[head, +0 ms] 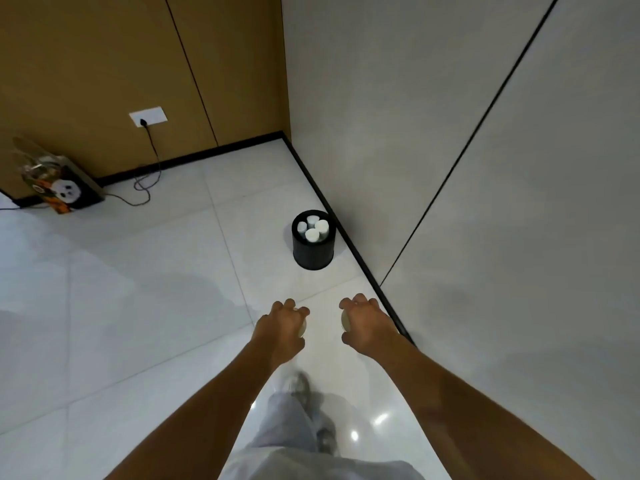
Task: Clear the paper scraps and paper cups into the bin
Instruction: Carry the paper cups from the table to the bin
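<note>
Head view: left hand (pixel 284 323) and right hand (pixel 363 322) are each gripping a paper cup, near a black bin (pixel 313 249) holding white cups (pixel 313 228) beside the wall. No writing is readable.

Glossy white floor tiles (pixel 138 271), a matt black plastic bin (pixel 313 249) holding white paper cups (pixel 312 234), wood-look wall panels (pixel 86 64).

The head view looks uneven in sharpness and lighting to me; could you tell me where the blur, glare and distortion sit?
Head view: the shoe and trouser leg are motion-blurred; the hands and bin stay fairly sharp; ceiling-light glare spots the floor at bottom; wide-angle bending tilts the wall lines.
</note>
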